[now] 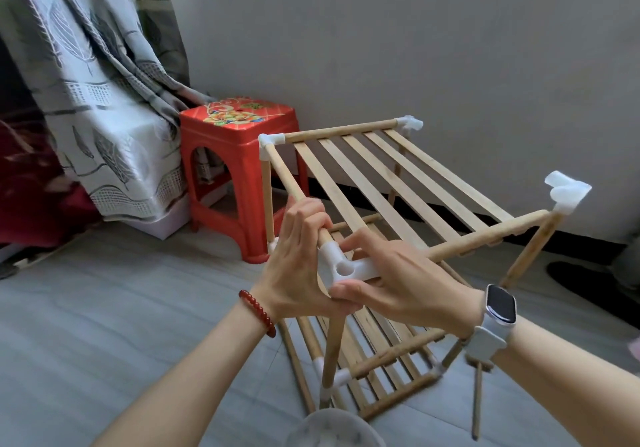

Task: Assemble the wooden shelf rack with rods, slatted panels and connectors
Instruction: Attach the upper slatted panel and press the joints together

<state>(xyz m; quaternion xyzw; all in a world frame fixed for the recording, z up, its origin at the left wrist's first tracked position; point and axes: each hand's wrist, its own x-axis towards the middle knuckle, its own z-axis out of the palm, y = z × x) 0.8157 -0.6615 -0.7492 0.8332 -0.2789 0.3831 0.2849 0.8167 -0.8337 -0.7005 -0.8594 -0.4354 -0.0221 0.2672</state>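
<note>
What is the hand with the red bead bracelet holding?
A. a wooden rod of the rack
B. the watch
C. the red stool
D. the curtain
A: the left hand, the one with the bead bracelet, curls its fingers round a wooden rod just above the white corner connector, far from the red stool.

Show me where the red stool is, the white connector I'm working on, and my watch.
red stool (239, 117): head view, on its patterned top.
white connector (341, 266): head view, beside its open socket hole.
watch (501, 303): head view, on its dark screen.
</note>
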